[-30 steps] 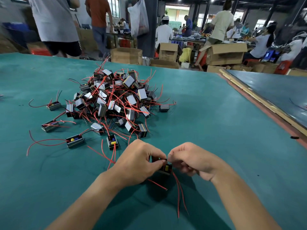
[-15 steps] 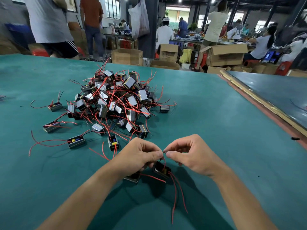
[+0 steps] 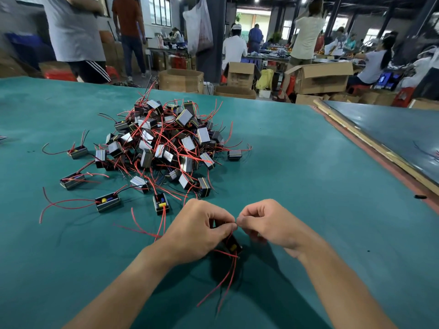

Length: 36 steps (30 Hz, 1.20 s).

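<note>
My left hand [image 3: 197,230] and my right hand [image 3: 267,225] meet fingertip to fingertip above the green table [image 3: 308,186], both pinching the ends of thin wires. Below them hangs a small black module [image 3: 232,245] with a yellow part inside; its red wires [image 3: 225,279] trail toward me. My left palm hides part of the module. A heap of the same small metal-cased modules with red wires [image 3: 166,143] lies beyond my hands.
Several loose modules lie left of the heap, such as one [image 3: 107,202] and another [image 3: 161,204] near my left hand. A wooden strip [image 3: 370,148] edges the table at the right. Cardboard boxes [image 3: 318,77] and several people stand beyond the far edge.
The module, first held level between both hands, now dangles lower by its wires. Both hands have risen slightly and pinch the wire ends together.
</note>
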{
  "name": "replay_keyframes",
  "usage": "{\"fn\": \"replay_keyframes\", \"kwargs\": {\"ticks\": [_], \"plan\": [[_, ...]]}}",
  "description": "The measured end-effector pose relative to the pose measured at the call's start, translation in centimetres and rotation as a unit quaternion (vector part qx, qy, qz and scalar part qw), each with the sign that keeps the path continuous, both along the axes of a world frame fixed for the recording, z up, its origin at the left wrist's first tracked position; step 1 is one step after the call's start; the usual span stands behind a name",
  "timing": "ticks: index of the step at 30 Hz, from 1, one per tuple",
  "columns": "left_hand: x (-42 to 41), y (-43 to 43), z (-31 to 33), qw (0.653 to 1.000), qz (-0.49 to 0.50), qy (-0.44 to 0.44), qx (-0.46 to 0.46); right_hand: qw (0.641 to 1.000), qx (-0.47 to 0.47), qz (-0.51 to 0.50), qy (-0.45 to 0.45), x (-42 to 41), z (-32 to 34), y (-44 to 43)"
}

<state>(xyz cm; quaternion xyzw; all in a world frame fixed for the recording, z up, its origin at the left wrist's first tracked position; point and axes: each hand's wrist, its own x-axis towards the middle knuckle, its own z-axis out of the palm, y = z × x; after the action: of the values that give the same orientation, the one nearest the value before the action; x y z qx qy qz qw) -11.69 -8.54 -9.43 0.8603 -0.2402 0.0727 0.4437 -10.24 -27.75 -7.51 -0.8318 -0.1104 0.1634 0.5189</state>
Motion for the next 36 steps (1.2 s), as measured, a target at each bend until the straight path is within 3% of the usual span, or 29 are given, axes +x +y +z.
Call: {"fn": "replay_keyframes", "kwargs": {"ticks": [2,6,11,20,25,30,33,36], "plan": [[0.1,0.1,0.0,1.000,0.010,0.000,-0.006,0.999,0.027,-0.020,-0.013,0.1,-0.1,0.2],[0.3,0.1,0.1,0.995,0.030,0.080,-0.044,0.988,0.016,-0.058,-0.140,0.2,-0.4,0.7],[0.3,-0.2,0.5,0.986,0.032,0.141,-0.088,0.979,-0.017,-0.024,-0.200,0.3,-0.5,0.2],[0.0,-0.3,1.1,0.979,0.036,0.170,-0.106,0.978,-0.047,0.011,-0.205,0.1,-0.5,0.0],[0.0,-0.1,0.8,0.987,0.025,0.142,-0.074,0.981,-0.066,0.010,-0.182,0.2,-0.4,0.1],[0.0,-0.1,0.5,0.999,0.011,0.039,0.000,0.997,-0.049,0.004,-0.063,0.4,-0.2,0.6],[-0.1,-0.2,0.5,1.000,0.000,0.027,0.007,1.000,0.003,0.016,0.022,0.3,0.1,0.7],[0.0,-0.1,0.7,0.998,0.013,0.060,-0.012,0.999,-0.008,0.021,-0.037,0.2,-0.3,0.6]]}}
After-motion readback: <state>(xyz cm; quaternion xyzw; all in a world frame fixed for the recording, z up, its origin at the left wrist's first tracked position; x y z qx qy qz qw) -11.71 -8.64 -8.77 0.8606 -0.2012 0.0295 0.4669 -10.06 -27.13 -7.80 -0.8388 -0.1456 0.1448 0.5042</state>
